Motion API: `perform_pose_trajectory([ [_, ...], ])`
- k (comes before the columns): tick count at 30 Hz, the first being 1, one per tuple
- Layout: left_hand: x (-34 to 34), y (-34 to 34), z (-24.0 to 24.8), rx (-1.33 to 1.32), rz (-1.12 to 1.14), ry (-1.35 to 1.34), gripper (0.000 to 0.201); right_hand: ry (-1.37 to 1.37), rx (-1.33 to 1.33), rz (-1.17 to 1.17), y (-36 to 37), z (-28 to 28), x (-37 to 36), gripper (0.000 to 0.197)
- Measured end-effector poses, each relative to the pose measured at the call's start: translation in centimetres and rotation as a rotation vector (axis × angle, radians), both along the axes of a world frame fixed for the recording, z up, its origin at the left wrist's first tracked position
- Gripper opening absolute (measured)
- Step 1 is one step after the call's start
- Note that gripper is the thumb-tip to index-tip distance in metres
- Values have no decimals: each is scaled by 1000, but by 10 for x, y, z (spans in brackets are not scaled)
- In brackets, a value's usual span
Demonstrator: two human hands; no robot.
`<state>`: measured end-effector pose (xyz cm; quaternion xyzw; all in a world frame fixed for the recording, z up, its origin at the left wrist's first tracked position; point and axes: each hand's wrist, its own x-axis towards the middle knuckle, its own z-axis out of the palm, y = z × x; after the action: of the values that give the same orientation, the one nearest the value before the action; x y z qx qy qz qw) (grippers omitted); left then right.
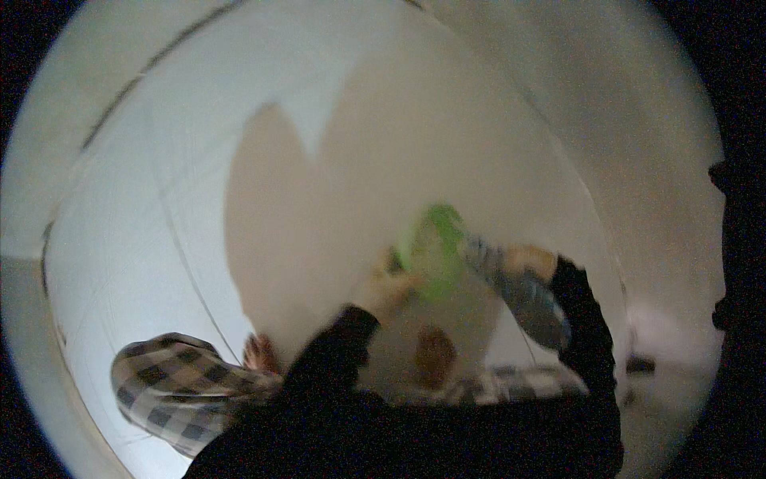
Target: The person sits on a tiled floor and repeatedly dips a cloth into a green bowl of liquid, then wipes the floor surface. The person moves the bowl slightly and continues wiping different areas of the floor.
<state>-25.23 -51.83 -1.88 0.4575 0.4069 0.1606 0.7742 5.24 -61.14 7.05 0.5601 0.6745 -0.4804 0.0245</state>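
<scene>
Out in front of me, low over the floor, is a bright green rounded thing (pixel 437 254), smeared by motion; its exact kind I cannot make out. At its left edge my left hand (pixel 389 289) is closed, fingers pressed to the rim. My right hand (pixel 528 260) wraps round a clear, ribbed plastic bottle (pixel 533 305). The bottle lies tilted, its narrower end toward the green thing and its wide end down by my right forearm. Whether the two touch, and whether anything flows between them, is too blurred to tell.
My bare feet (pixel 259 355) and checked trousers (pixel 171 383) are close below my arms. Pale floor (pixel 191 199) with thin seams spreads ahead, under my large shadow. Walls (pixel 662 199) curve round both sides. A small dark object (pixel 640 365) sits at the lower right.
</scene>
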Motion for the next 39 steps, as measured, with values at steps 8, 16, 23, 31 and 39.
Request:
perform_pose_trajectory([
  [8,-19,24,-33,-383,368,-329,63,788,-246,-1002,-94,1,13,30],
  [16,-18,25,-35,-578,401,-489,59,-138,153,-357,-80,-24,12,35],
  [23,0,8,15,-126,212,-45,62,-572,681,14,-6,15,-66,50],
  [31,12,-4,27,152,72,-94,71,-750,757,141,16,19,-78,54],
  [39,0,11,27,-111,349,-43,66,115,-188,-937,-70,13,-10,36],
])
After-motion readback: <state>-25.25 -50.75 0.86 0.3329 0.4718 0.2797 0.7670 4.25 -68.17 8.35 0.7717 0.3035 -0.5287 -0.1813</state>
